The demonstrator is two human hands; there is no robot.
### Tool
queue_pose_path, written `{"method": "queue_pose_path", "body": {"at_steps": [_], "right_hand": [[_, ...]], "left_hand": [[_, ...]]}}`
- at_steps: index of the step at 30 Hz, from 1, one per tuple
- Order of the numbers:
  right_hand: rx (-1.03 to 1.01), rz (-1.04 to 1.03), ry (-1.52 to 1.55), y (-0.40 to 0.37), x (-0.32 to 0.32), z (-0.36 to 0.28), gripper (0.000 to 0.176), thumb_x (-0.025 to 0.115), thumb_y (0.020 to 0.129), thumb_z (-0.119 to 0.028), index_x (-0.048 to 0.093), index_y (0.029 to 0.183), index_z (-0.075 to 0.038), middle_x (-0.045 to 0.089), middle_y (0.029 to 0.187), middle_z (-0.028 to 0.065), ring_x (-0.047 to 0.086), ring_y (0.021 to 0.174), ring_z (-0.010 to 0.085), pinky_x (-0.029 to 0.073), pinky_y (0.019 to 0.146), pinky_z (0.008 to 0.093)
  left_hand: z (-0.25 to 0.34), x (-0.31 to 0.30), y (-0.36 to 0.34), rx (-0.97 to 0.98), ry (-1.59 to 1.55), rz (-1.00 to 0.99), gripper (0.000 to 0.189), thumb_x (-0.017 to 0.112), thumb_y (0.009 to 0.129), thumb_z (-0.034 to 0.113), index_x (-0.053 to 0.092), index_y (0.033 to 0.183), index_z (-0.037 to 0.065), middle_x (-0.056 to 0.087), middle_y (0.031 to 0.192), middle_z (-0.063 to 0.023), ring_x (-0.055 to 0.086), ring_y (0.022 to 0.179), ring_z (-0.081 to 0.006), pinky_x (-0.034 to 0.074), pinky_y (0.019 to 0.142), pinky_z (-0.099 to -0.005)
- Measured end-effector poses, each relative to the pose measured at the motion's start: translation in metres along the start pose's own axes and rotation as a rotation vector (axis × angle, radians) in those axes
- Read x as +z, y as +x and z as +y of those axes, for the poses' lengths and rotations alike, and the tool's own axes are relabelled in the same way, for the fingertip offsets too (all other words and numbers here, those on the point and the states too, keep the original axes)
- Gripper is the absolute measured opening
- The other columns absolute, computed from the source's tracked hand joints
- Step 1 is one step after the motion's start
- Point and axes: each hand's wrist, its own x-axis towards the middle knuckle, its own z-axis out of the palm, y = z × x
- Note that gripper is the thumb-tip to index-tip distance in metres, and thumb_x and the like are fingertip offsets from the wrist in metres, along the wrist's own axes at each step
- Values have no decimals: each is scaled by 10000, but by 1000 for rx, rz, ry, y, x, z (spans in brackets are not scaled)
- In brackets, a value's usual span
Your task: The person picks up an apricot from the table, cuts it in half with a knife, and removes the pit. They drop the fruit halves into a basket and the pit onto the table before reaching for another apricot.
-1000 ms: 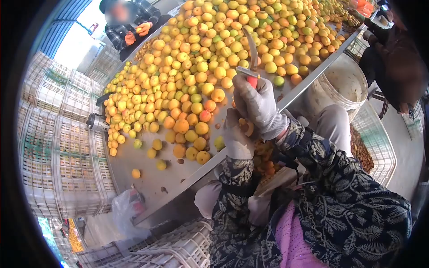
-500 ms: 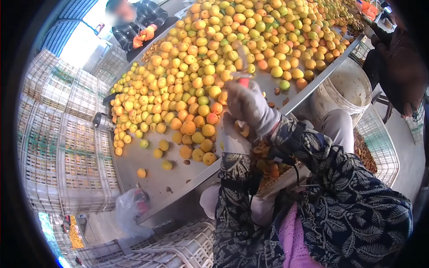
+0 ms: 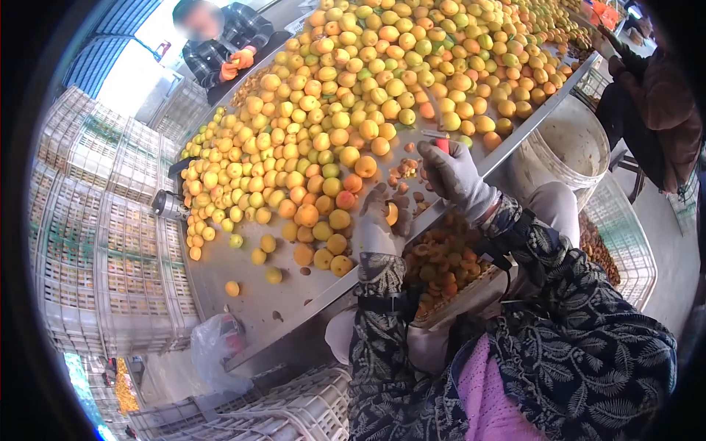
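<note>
My gloved right hand (image 3: 457, 176) is closed around the red handle of a small curved knife (image 3: 442, 144), its thin blade pointing up toward the fruit. Lower and to the left, my gloved left hand (image 3: 376, 224) has its fingers curled about a cut piece of apricot (image 3: 392, 214), orange flesh showing. A big heap of whole yellow-orange apricots (image 3: 316, 140) covers much of the metal table (image 3: 257, 305). Several brown pits (image 3: 404, 170) lie on the metal between my hands. Below the table edge, a crate holds cut apricot halves (image 3: 445, 268).
A white bucket (image 3: 570, 143) stands right of the table edge, near a crate of brown pits (image 3: 597, 250). Stacked plastic crates (image 3: 110, 250) line the left side. A plastic bag (image 3: 215, 345) hangs at the near corner. One person (image 3: 228, 44) sits across, another (image 3: 654, 110) at right.
My right hand and the knife have moved right, away from my left hand. My left hand has turned, and the cut apricot in it shows more clearly. The crate below is less covered.
</note>
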Motion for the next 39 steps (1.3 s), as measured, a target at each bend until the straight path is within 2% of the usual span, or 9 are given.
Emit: {"method": "queue_pose_path", "body": {"at_steps": [9, 13, 17, 19, 25, 32, 34, 37, 39], "right_hand": [[30, -99, -251, 15, 0, 5, 295, 664, 842, -271, 654, 973, -8, 603, 707, 15, 554, 589, 93, 444, 536, 239], [12, -328, -858, 58, 12, 8, 356, 674, 801, -304, 644, 1007, -14, 667, 858, 114, 637, 803, 237, 498, 727, 341], [-109, -415, -1198, 86, 40, 18, 410, 682, 770, -323, 619, 1050, -30, 661, 967, 187, 631, 922, 345, 497, 801, 394], [-213, -488, -1268, 95, 53, 23, 450, 690, 761, -292, 583, 1109, -28, 658, 980, 180, 634, 941, 339, 505, 797, 395], [-233, -547, -1513, 99, 71, 33, 294, 670, 751, -241, 614, 972, -55, 653, 954, 174, 629, 950, 340, 500, 797, 409], [-107, -492, -1396, 101, 56, 14, 452, 739, 740, -335, 617, 1045, -24, 654, 849, 127, 640, 785, 253, 506, 692, 365], [2, -494, -1305, 90, 49, -7, 445, 747, 751, -329, 625, 1038, -13, 648, 787, 94, 632, 708, 195, 503, 637, 330], [3, -547, -729, 47, 33, -29, 329, 712, 823, -272, 638, 1013, -13, 595, 683, 7, 504, 494, 65, 374, 424, 226], [204, -535, -661, 11, 37, -54, 327, 712, 841, -266, 640, 1043, -19, 604, 698, 2, 532, 548, 66, 386, 450, 209]], "left_hand": [[17, 9, -28, 25, 197, -281, 323, 540, 951, 268, 565, 1198, 63, 660, 955, -91, 629, 753, -166, 498, 675, -305], [10, 0, -39, 299, 734, -578, 261, 563, 895, 96, 624, 1125, -12, 611, 1142, -81, 605, 955, -135, 478, 813, -267], [6, -4, -35, 193, 717, -531, 306, 509, 877, 3, 606, 1167, -7, 612, 1154, -54, 566, 1075, -136, 430, 928, -251], [13, -6, -38, 964, 1186, -388, 404, 489, 857, -30, 552, 1255, 6, 602, 1165, -71, 567, 1080, -152, 437, 928, -264], [9, -8, -34, 540, 608, -321, 509, 522, 877, 40, 408, 1373, 8, 617, 1107, -134, 589, 1040, -173, 465, 862, -270], [18, -16, -37, 559, 894, -634, 344, 529, 944, 142, 523, 1256, -4, 663, 965, -101, 619, 921, -147, 473, 810, -263], [2, -20, -28, 176, 598, -368, 275, 578, 950, 291, 632, 1051, 40, 587, 1168, -105, 630, 881, -169, 504, 773, -303], [19, -9, -30, 268, 467, -55, 435, 443, 1000, 421, 569, 1201, 57, 569, 1169, -81, 603, 866, -146, 486, 778, -285], [23, 17, -47, 391, 385, -136, 438, 433, 1005, 409, 527, 1251, 59, 564, 1167, -81, 594, 871, -149, 480, 770, -281]]}}
